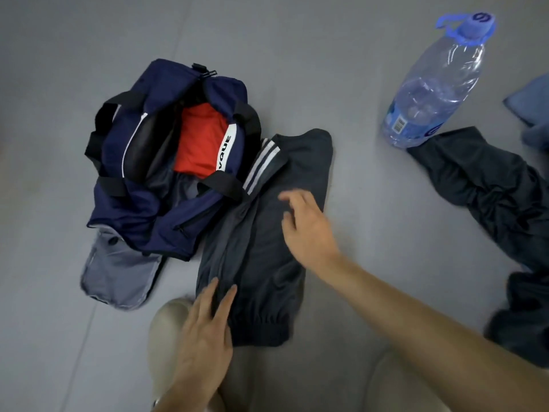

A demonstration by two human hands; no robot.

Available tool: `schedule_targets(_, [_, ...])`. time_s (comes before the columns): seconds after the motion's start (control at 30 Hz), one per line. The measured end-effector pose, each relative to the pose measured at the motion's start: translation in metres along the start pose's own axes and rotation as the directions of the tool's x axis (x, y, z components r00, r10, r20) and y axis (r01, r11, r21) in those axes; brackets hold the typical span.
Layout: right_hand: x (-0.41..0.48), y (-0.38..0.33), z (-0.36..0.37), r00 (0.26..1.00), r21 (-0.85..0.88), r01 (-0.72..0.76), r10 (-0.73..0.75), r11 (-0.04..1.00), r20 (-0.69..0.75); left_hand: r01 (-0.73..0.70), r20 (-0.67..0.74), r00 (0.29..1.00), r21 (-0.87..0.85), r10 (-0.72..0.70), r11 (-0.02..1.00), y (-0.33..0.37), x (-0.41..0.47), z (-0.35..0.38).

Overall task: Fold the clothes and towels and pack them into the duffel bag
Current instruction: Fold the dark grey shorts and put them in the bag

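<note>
Underfoot lies grey floor (pixel 365 84), with left hand (pixel 205 328) and right hand (pixel 309 230) over the jacket (pixel 264 251), grips unclenched.

duffel bag (pixel 166 173) on the floor (pixel 356 203) at left, top open, a shirt (pixel 199 141) inside it. flat pouch (pixel 118 275) on the floor at the bag's near end. jacket (pixel 267 233) just right of the bag, touching its side. left hand (pixel 205 331) flat on the jacket's near left edge, right hand (pixel 309 230) over its middle. bottle (pixel 436 81) upright at far right, well apart from the jacket. trousers (pixel 481 185) lie from the bottle's base toward the near right.
</note>
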State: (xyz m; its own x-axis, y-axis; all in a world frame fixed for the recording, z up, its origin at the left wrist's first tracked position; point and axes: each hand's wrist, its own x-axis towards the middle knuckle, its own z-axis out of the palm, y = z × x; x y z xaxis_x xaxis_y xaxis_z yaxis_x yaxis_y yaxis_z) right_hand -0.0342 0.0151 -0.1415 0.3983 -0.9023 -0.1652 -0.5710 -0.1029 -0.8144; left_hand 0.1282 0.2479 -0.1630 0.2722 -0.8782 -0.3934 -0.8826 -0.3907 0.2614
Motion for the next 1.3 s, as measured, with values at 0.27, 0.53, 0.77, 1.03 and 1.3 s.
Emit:
schedule_targets(0.27, [-0.129, 0.073, 0.052, 0.813, -0.491, 0.507, -0.204, 0.709, 0.545, 0.122, -0.038, 0.992, 0.136, -0.118, 0.983, 0.029, 0.031, 0.065])
schedule_targets(0.53, [-0.138, 0.144, -0.032, 0.929, -0.672, 0.346, -0.138, 0.655, 0.343, -0.013, -0.053, 0.999, 0.013, 0.014, 1.0, 0.147, 0.069, 0.078])
schedule_targets(0.77, [-0.143, 0.168, -0.059, 0.944, -0.681, 0.313, -0.139, 0.662, 0.299, -0.079, -0.069, 0.995, 0.008, 0.079, 0.997, 0.171, 0.075, 0.08])
schedule_targets(1.03, [-0.158, 0.132, -0.042, 0.906, -0.616, 0.407, -0.217, 0.674, 0.362, -0.039, 0.013, 0.999, 0.032, 0.038, 0.999, 0.118, 0.013, 0.08])
schedule_targets(1.3, [0.031, 0.057, -0.067, 0.98, -0.01, -0.176, 0.175, 0.984, -0.095, -0.011, -0.082, 0.997, -0.084, 0.004, 0.996, 0.105, 0.017, 0.048])
